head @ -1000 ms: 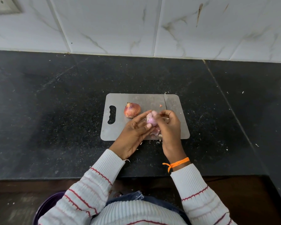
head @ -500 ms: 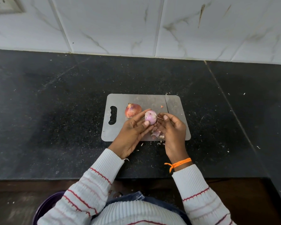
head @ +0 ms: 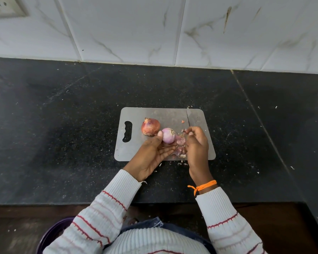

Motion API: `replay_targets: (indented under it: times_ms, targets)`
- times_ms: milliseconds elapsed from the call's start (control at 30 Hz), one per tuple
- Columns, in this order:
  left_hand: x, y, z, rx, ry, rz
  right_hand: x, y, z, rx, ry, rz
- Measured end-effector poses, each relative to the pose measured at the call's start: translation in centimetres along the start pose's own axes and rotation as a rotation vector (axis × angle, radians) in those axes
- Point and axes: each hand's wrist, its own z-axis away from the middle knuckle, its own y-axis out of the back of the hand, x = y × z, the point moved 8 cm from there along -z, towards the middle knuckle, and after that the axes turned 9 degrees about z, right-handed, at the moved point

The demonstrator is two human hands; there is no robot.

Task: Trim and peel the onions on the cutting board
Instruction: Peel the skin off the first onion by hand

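From the head view, the left hand (head: 151, 153) held the peeled onion (head: 168, 135) above the cutting board (head: 136, 149), thumb and fingers curled round it. At its 3 o'clock, the right hand (head: 196, 145) pinched a skin scrap (head: 184, 130). The unpeeled onion (head: 150, 126) lay at 10 o'clock, peelings (head: 180, 152) at 5, on the table (head: 62, 143).

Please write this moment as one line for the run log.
step: peeling | left hand: holds pale pink peeled onion | right hand: pinches skin scrap | brown unpeeled onion: on grey cutting board
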Motion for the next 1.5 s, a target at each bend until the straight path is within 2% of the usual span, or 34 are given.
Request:
replay_targets:
  times_ms: [200, 333, 667, 767, 900, 1033, 1267, 1500]
  targets:
    - [0.1, -0.6, 0.3, -0.066, -0.017, -0.028, 0.9, -2.0, 0.4, -0.153, -0.203, -0.193]
    - [0.1, -0.8, 0.5, -0.072, -0.022, -0.046, 1.4, -2.2, 0.7, -0.192, -0.294, -0.344]
    - [0.6, -0.6, 0.2, -0.074, -0.042, 0.019, 1.1, -0.8, 0.6, -0.198, -0.227, -0.351]
    - [1.4, -1.0, 0.4, -0.093, -0.136, -0.120, -0.1, -0.6, 0.5, -0.286, -0.092, -0.217]
    - [2.2, -1.2, 0.7, -0.017, -0.249, -0.246, -0.6, -1.3, 0.8, -0.417, 0.027, -0.029]
    - [2.4, -1.2, 0.8, 0.007, -0.280, -0.249, -0.6, -0.8, 0.8, -0.380, 0.011, -0.066]
    - [1.7, -0.5, 0.0, 0.014, -0.219, -0.138, 0.4, 0.2, 0.3, -0.396, -0.086, -0.224]
    - [0.8, -2.2, -1.4, -0.040, -0.180, -0.310, 1.1, 1.6, -1.0, -0.394, -0.210, -0.382]
